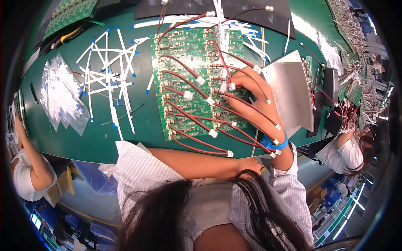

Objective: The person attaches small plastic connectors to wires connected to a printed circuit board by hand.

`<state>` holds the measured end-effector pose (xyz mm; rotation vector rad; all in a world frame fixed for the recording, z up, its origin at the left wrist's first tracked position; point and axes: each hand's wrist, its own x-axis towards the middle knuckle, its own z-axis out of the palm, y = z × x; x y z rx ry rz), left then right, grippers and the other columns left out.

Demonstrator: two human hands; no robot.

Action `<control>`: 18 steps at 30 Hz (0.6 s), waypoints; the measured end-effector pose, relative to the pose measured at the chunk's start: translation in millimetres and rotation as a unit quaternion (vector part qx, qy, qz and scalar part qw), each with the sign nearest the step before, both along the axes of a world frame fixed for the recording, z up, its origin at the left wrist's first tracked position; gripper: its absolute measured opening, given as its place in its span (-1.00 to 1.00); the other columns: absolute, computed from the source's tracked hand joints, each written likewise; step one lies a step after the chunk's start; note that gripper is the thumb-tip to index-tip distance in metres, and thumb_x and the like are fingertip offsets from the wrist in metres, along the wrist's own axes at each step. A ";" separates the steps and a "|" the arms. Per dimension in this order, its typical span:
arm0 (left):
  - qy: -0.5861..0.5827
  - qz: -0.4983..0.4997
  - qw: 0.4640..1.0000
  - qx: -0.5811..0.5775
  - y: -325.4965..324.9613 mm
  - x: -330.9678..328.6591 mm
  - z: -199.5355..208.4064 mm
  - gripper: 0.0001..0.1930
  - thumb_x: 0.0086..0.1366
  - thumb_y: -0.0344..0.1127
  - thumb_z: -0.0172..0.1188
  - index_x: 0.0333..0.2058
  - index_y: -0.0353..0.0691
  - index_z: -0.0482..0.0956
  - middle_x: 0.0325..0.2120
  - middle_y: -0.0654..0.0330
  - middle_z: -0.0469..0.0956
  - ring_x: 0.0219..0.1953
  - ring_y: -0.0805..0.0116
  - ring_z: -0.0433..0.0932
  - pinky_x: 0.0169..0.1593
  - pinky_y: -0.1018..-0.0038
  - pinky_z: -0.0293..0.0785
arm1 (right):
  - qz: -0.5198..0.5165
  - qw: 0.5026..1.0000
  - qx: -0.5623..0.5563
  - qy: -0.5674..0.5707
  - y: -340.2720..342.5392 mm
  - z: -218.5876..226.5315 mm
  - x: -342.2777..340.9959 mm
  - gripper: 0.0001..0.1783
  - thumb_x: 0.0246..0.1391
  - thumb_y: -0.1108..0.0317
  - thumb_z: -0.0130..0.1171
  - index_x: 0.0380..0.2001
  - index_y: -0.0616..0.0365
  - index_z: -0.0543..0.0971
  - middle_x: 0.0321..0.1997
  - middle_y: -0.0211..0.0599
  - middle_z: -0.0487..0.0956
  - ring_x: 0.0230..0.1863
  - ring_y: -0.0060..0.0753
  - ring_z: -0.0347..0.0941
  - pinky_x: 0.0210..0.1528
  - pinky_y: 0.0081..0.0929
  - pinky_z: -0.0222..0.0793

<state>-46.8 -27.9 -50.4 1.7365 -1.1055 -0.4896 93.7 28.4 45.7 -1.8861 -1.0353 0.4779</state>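
A green panel of circuit boards (184, 106) lies on the table in front of me, with several red-and-black cables ending in white plugs spread across it. Over its right half, my right hand (253, 94) has thumb and forefinger pinched at a white plug (224, 87) near the panel's middle. That wrist wears a blue strap (276, 143). My left forearm crosses below the panel's near edge. At its end, my left hand (249, 165) is closed beside the right wrist; whatever it may hold is hidden.
White flat ribbon cables (109, 77) with blue ends lie scattered on the left, beside clear plastic bags (65, 94). A grey metal plate (289, 92) stands right of the panel. Yellow-handled pliers (72, 35) lie far left. Co-workers (31, 167) sit at either side.
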 end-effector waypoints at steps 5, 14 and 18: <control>-0.074 -0.024 0.996 0.051 7.0 6.1 3.4 -0.86 -0.10 -0.36 0.08 -0.54 -0.30 0.48 -0.67 -0.01 0.48 -0.52 0.03 0.54 -0.43 0.22 0.47 | 0.051 0.996 0.042 -0.060 -5.9 -10.3 3.3 -0.78 -0.29 0.53 0.21 -0.45 0.20 0.48 -0.35 -0.24 0.37 -0.26 -0.17 0.30 -0.17 -0.36 0.20; -0.040 -0.019 0.996 0.084 17.4 14.1 14.2 -0.84 0.04 -0.32 0.03 -0.41 -0.24 0.46 -0.60 -0.04 0.50 -0.48 0.00 0.53 -0.39 0.16 0.46 | 0.029 0.992 0.081 -0.096 -2.0 -24.7 -1.0 -0.84 -0.19 0.46 0.21 -0.50 0.23 0.44 -0.42 -0.26 0.39 -0.32 -0.25 0.30 -0.22 -0.39 0.20; -0.003 -0.001 0.998 0.067 11.7 15.7 15.4 -0.82 0.15 -0.24 0.00 -0.40 -0.23 0.44 -0.56 0.00 0.51 -0.48 0.01 0.52 -0.39 0.16 0.44 | 0.008 0.991 0.112 -0.068 -4.7 -29.9 -4.9 -0.87 -0.14 0.48 0.17 -0.48 0.22 0.44 -0.41 -0.27 0.41 -0.32 -0.24 0.30 -0.24 -0.38 0.19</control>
